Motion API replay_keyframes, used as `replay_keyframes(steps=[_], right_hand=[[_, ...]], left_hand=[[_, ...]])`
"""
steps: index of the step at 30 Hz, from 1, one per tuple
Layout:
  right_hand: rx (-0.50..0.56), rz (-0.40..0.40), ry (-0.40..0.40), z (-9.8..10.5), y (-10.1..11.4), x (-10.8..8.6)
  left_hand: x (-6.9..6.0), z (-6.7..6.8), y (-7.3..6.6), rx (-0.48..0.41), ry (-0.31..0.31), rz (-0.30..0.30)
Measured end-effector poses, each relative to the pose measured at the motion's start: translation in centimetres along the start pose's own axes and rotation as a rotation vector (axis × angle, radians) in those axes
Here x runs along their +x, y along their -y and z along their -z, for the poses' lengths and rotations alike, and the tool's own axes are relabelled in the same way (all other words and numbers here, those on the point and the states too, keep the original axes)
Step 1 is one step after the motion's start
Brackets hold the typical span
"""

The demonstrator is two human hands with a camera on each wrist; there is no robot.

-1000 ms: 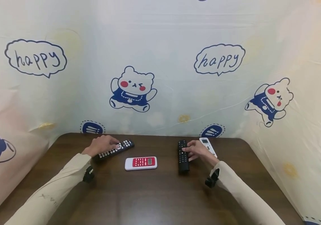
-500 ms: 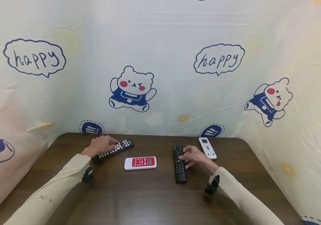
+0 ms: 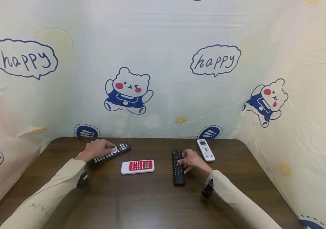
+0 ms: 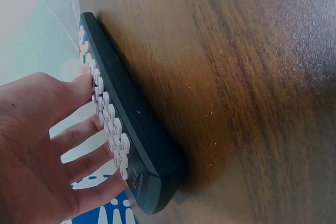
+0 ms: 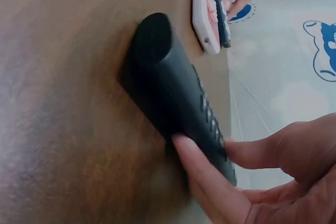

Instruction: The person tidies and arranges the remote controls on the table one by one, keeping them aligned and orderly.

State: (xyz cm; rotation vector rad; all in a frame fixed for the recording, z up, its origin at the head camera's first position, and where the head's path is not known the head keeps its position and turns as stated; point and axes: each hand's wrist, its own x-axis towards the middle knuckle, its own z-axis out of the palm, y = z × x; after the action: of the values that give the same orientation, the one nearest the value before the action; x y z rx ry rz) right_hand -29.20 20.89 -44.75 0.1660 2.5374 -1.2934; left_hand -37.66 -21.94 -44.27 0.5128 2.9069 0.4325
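Toward the table's back left, my left hand [image 3: 94, 150] holds a black remote control with white buttons [image 3: 122, 148], which lies slanted on the wood. In the left wrist view its thumb [image 4: 79, 90] is on the buttons and the other fingers reach over the far edge. My right hand [image 3: 193, 159] pinches a second black remote control [image 3: 178, 175], right of the middle. The right wrist view has the thumb [image 5: 254, 153] on the button face and the index finger [image 5: 197, 161] against the side of this remote. Its underside is hidden.
Between the hands lies a white remote with a red panel [image 3: 141, 166]. A slim white remote [image 3: 206, 150] rests behind my right hand. The brown wooden table [image 3: 140, 203] ends at a curtain [image 3: 168, 98] printed with bears, which also rises at both sides.
My right hand has brought its black remote nearer to me and slightly left, uncovering more of the slim white remote. My left hand stays on its remote. The head view has turned slightly right.
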Motion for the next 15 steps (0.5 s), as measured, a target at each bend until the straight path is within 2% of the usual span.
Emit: replay_keyframes(steps=[3, 8, 15], right_hand=[[-0.029, -0.024, 0.005, -0.03, 0.06, 0.07], [-0.008, -0.029, 0.017, 0.09, -0.04, -0.1], [-0.021, -0.046, 0.032, 0.1, 0.36, 0.18]], left_hand=[[0.18, -0.21, 0.09, 0.003, 0.0, -0.001], [0.69, -0.59, 0.38, -0.003, 0.006, -0.005], [0.21, -0.3, 0.19, -0.014, -0.019, -0.025]])
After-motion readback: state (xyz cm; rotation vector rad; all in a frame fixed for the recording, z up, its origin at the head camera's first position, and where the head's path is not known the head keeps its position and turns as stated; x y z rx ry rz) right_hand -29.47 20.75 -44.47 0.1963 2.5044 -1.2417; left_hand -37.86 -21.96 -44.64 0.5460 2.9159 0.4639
